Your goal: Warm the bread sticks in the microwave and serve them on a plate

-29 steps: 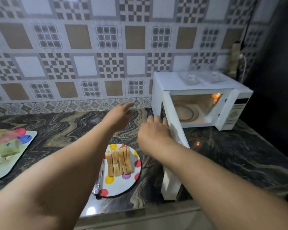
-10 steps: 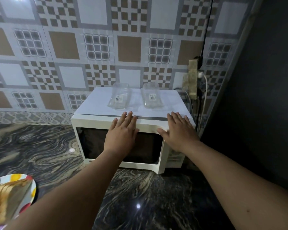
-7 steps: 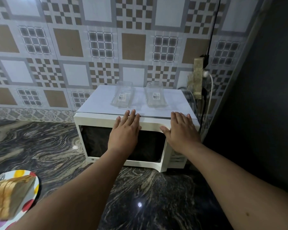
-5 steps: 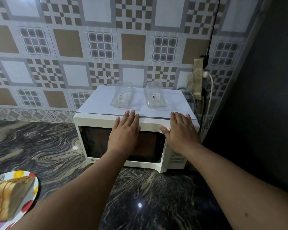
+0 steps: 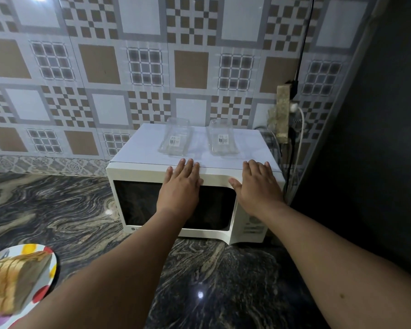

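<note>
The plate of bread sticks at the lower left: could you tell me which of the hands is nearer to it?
Left. The left hand lies flat on the microwave door, up and right of the plate; the right hand presses farther right, near the control panel.

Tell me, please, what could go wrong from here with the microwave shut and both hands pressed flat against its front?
The bread sticks sit on the plate outside, so the closed microwave might be run empty. Both the left hand and right hand press its top front edge; a shove could slide it toward the wall cables or jolt the two clear containers lying loose on top.
</note>
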